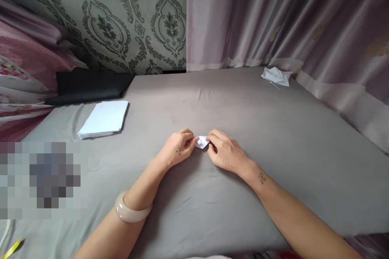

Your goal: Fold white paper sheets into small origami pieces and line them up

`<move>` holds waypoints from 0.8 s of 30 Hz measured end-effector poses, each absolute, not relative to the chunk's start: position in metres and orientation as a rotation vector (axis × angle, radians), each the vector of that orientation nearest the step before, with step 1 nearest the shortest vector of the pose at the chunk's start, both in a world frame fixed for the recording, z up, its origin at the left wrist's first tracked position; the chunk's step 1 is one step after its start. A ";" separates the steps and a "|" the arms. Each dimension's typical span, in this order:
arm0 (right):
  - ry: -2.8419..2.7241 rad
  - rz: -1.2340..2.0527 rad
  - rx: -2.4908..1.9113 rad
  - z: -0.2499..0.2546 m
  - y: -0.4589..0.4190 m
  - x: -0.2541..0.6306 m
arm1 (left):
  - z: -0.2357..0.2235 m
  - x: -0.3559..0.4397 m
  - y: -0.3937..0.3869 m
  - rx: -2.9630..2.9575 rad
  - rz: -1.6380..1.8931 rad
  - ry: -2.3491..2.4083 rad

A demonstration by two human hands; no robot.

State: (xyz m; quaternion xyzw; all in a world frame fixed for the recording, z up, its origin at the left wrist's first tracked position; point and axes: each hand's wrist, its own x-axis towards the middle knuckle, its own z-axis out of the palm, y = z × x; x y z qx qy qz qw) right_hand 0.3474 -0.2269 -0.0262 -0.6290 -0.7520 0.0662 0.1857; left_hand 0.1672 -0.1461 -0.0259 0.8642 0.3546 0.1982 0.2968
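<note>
A small piece of folded white paper [202, 142] is at the middle of the view, just above the grey sheet. My left hand [181, 147] pinches its left end between thumb and fingers. At the right end, the fingers of my right hand [224, 150] are closed on the paper too. Only the middle of the folded paper shows between the two hands; its ends are hidden by my fingertips. A pale bangle [131, 210] circles my left forearm.
To the left lies a stack of white paper [105, 118], with black cloth [91, 85] behind it. Folded white papers [276, 76] sit at the far right near the curtain [243, 16]. A yellow strip [12, 249] is at the lower left, below a blurred patch.
</note>
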 end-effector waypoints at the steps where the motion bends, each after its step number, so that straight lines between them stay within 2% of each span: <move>1: -2.130 0.191 -1.780 -0.025 -0.227 0.347 | -0.027 0.168 -0.146 2.301 0.533 0.931; 17: -2.210 0.185 -1.810 -0.018 -0.228 0.338 | -0.034 0.174 -0.152 2.273 0.548 0.973; 24: -2.157 0.356 -1.915 -0.008 -0.220 0.332 | -0.037 0.174 -0.152 2.290 0.600 0.964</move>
